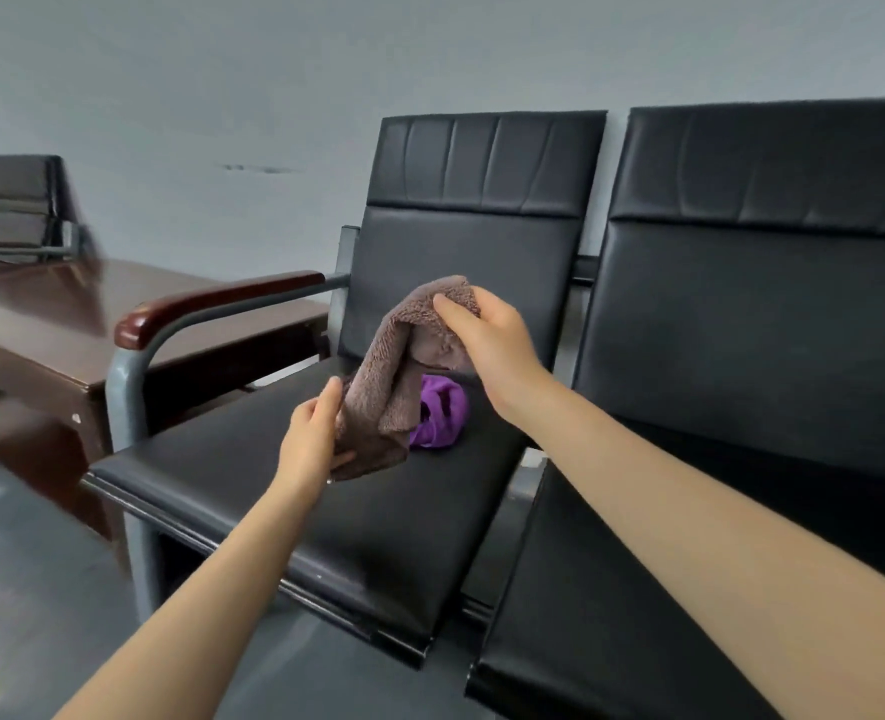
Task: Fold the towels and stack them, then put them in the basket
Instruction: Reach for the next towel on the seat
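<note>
- Bare forearms reach in from the bottom edge, nearest the camera, both cut off by the frame before the elbow.
- At far left a dark wooden table (40, 324) stands beside the seating, with another black chair (11, 205) behind it, blurred and cut by the left edge.
- Left hand (311, 438) grips the lower end of a brown towel (398, 366), thumb up along the cloth; its fingers curl round behind the fabric and are mostly hidden.
- That towel hangs bunched between the two hands, over the seat of a black leather chair (274, 475) with a wooden-capped armrest (211, 304); whether its lowest fold touches the seat cannot be told.
- Behind it a purple towel (443, 413) lies crumpled on the same seat, its left part hidden by the brown one.
- Right hand (487, 335) pinches the top corner of the brown towel, thumb pressed on the near face, fingers closed behind it and out of sight.
- At right a second black chair (741, 330) adjoins, cut off by the right and bottom edges.
</note>
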A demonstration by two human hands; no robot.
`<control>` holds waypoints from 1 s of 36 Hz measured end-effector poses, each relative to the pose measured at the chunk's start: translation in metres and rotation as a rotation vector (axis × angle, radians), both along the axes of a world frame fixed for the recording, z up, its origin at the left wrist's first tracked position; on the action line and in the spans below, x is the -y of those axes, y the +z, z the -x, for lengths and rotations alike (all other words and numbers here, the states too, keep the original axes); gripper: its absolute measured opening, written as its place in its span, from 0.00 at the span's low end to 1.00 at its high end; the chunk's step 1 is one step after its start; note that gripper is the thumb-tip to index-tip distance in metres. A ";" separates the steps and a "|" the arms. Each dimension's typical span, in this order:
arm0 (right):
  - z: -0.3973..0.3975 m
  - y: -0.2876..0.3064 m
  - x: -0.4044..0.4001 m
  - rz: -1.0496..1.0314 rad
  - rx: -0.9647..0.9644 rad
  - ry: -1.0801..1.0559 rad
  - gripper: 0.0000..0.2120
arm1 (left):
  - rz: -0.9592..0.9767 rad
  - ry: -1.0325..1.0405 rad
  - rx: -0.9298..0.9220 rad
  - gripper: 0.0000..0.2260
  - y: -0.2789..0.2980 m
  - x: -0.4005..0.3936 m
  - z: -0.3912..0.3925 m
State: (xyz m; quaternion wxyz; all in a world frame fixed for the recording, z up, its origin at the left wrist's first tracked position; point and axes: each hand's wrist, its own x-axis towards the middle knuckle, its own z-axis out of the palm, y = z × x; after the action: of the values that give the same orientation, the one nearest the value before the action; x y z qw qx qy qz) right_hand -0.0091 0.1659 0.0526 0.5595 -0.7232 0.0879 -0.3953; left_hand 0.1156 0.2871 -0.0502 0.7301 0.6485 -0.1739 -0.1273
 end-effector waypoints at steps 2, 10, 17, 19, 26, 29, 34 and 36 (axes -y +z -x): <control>0.031 0.001 0.013 -0.008 0.007 -0.051 0.05 | -0.019 -0.182 -0.060 0.16 0.002 0.013 0.022; 0.164 -0.001 0.072 0.013 -0.107 -0.348 0.08 | -0.032 -0.291 0.009 0.06 0.019 0.070 0.086; 0.262 -0.040 0.116 0.182 -0.336 -0.606 0.17 | 0.004 -0.330 0.333 0.10 0.026 0.107 0.136; 0.283 -0.053 0.125 0.185 -0.348 -0.664 0.16 | -0.013 -0.332 0.403 0.09 0.028 0.120 0.148; 0.335 -0.092 0.133 -0.227 -0.343 -0.578 0.05 | -0.140 -0.413 0.663 0.11 0.029 0.158 0.194; 0.340 -0.090 0.124 -0.633 -0.277 -0.336 0.17 | -0.143 -0.558 0.733 0.07 0.022 0.166 0.213; 0.329 -0.096 0.116 -0.854 -0.424 -0.148 0.23 | -0.095 -0.656 0.803 0.08 0.015 0.176 0.216; 0.321 -0.102 0.120 -0.844 -0.376 -0.181 0.18 | -0.091 -0.673 0.823 0.07 0.015 0.177 0.214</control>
State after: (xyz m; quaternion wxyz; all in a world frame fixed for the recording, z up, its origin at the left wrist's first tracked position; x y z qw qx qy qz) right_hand -0.3306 0.0454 -0.0491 0.7422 -0.4812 0.4034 -0.2343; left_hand -0.0988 0.1099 -0.0354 0.4916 0.5842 -0.6384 -0.0969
